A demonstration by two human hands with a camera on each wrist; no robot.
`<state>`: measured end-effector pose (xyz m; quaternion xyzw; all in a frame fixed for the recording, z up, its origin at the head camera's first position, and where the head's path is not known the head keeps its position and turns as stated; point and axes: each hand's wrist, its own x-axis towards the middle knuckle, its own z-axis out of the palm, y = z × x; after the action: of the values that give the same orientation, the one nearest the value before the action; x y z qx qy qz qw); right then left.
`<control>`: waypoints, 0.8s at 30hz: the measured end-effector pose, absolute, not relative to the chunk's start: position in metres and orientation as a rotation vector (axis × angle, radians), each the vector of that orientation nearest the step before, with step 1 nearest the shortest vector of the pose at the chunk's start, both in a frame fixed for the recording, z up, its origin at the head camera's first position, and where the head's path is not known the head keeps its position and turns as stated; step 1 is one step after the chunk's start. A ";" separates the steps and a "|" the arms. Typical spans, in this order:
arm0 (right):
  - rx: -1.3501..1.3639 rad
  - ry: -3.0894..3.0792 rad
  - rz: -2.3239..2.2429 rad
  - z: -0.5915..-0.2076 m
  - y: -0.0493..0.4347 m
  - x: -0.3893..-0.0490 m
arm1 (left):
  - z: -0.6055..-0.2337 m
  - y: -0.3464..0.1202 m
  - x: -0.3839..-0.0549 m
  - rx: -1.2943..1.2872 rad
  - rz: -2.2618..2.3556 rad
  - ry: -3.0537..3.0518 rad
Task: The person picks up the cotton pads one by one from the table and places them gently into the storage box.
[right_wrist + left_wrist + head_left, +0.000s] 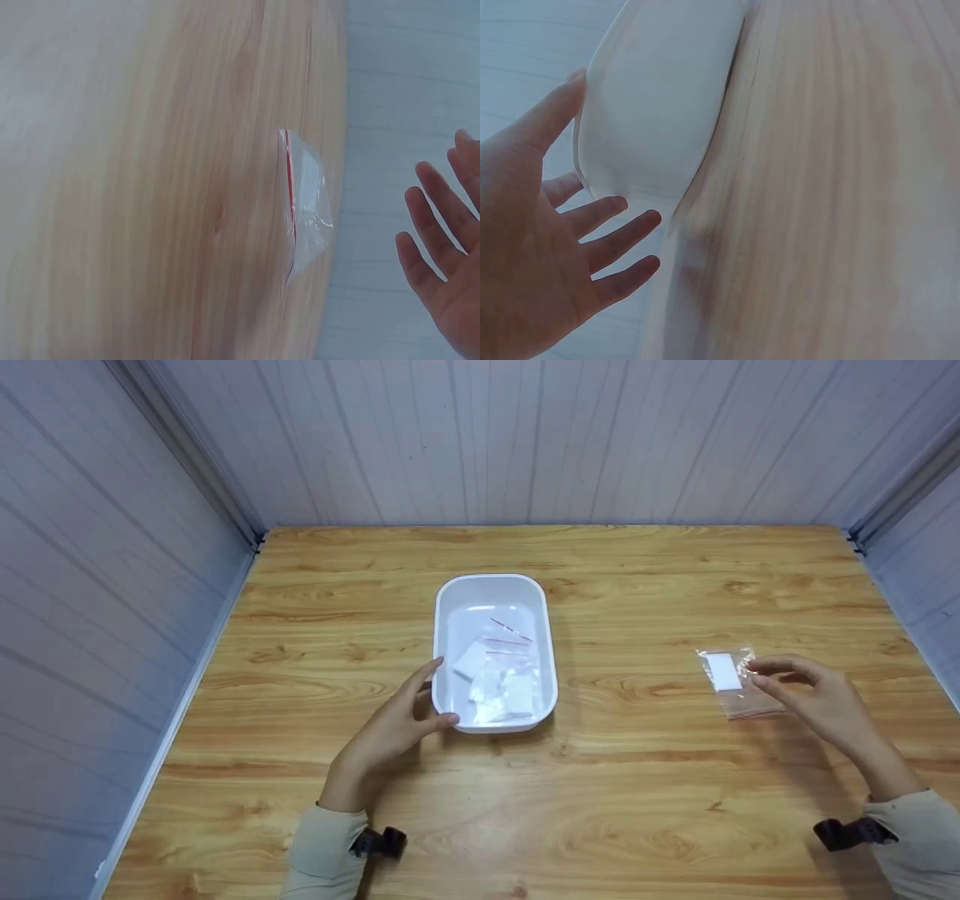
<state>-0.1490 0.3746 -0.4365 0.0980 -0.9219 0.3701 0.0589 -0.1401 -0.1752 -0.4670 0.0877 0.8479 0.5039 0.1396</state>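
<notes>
My left hand (391, 727) rests at the near left corner of a white plastic tray (480, 591), thumb and a fingertip at its rim. In the left wrist view its fingers are spread loosely beside the tray wall (660, 97). Several clear zip bags (517, 694) with white pieces inside lie in the tray. On the right, another clear zip bag (756, 703) with a red seal line and a white rectangle lies on the table. My right hand (829, 709) hovers over its right side with relaxed fingers; the right wrist view shows that hand (450, 262) apart from the bag (307, 206).
The wooden table (630, 810) spreads under both hands. Pale panel walls (495, 442) stand at its back, left and right. A dark strap (379, 842) with a small device sits on each wrist over the sleeves.
</notes>
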 end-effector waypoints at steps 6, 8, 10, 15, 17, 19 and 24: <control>0.345 -2.789 1.143 -0.440 0.384 -0.158 | -0.466 -0.176 -0.141 0.277 1.460 2.457; 0.359 -2.787 1.159 -0.442 0.388 -0.160 | -0.466 -0.175 -0.141 0.288 1.458 2.461; 0.360 -2.806 1.155 -0.444 0.391 -0.162 | -0.466 -0.175 -0.141 0.288 1.454 2.462; 0.374 -2.870 1.156 -0.448 0.397 -0.168 | -0.467 -0.175 -0.140 0.271 1.456 2.459; 0.395 -2.893 1.166 -0.449 0.399 -0.170 | -0.468 -0.175 -0.139 0.267 1.458 2.461; 0.419 -2.911 1.176 -0.450 0.402 -0.171 | -0.468 -0.176 -0.139 0.264 1.454 2.466; 0.415 -2.975 1.178 -0.451 0.409 -0.175 | -0.467 -0.176 -0.141 0.274 1.453 2.465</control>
<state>-0.1748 0.4085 -0.4512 0.1285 -0.9212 0.3648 -0.0426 -0.1406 -0.1755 -0.4669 0.0945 0.8499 0.5010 0.1333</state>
